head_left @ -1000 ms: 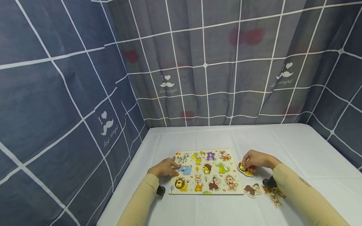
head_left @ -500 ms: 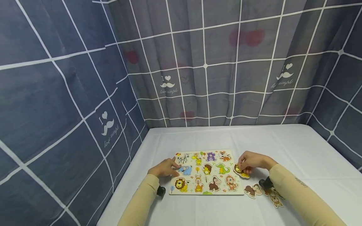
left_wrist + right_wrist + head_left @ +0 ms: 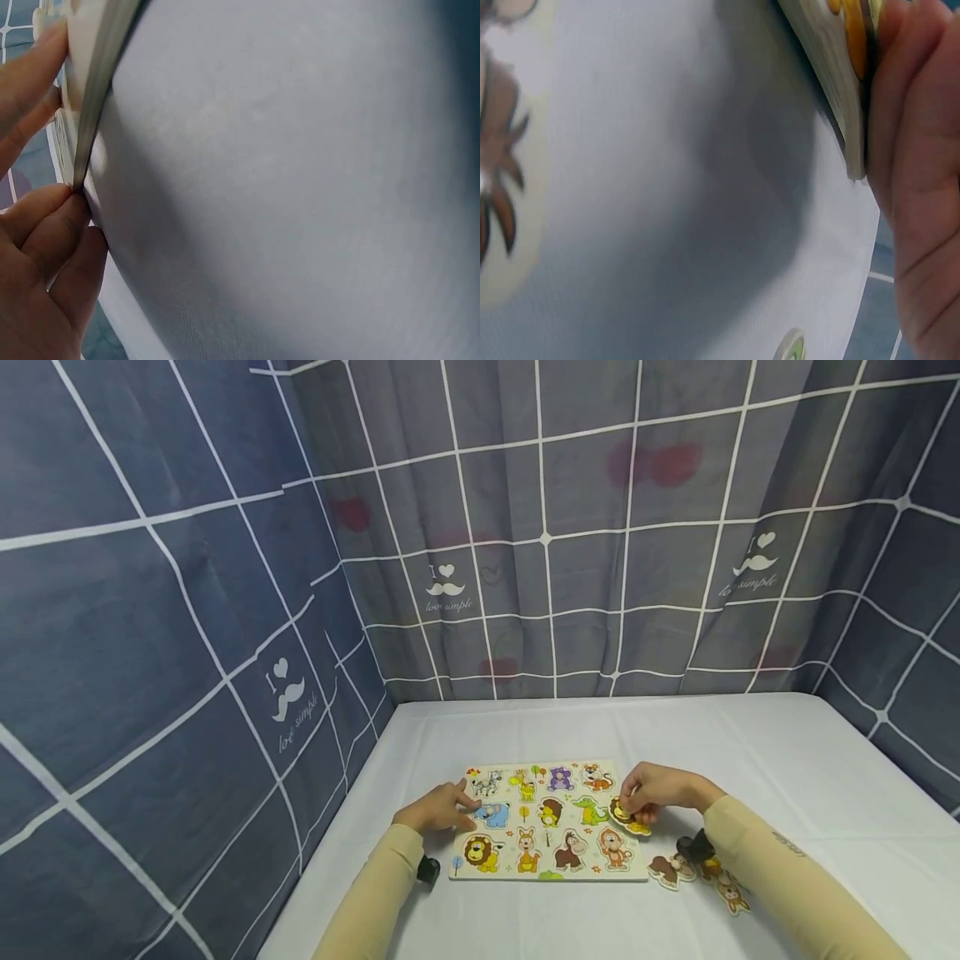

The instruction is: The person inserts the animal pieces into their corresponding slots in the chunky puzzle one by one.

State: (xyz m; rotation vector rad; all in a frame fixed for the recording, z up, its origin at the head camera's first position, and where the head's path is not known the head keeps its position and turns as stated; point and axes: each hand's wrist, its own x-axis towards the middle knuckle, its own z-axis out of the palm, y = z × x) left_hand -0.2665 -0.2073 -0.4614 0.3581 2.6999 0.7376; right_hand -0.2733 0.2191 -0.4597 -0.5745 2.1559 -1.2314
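A cream puzzle board (image 3: 622, 875) printed with animals lies flat on the table. My left hand (image 3: 435, 810) rests at its left edge, fingers extended. In the left wrist view, fingertips of the left hand (image 3: 52, 247) touch the board's side edge (image 3: 97, 82), with another finger over its top. Between thumb and fingers my right hand (image 3: 663, 789) pinches a lion puzzle piece (image 3: 637, 829), which overlaps the board's right edge beside the crocodile picture. From the right wrist, the piece's pale wooden edge (image 3: 840, 105) shows against the right hand (image 3: 922, 165).
Right of the board lies a brown horse piece (image 3: 666, 870). Several more pieces, among them a rabbit-like one (image 3: 731, 893), lie heaped beside it, partly under the right wrist's black camera (image 3: 696, 845). White cloth (image 3: 525, 727) covers the table; dark checked curtains (image 3: 585, 643) surround it.
My right hand has moved left with the lion piece, from beside the board to over its right edge. The left hand has stayed at the left edge.
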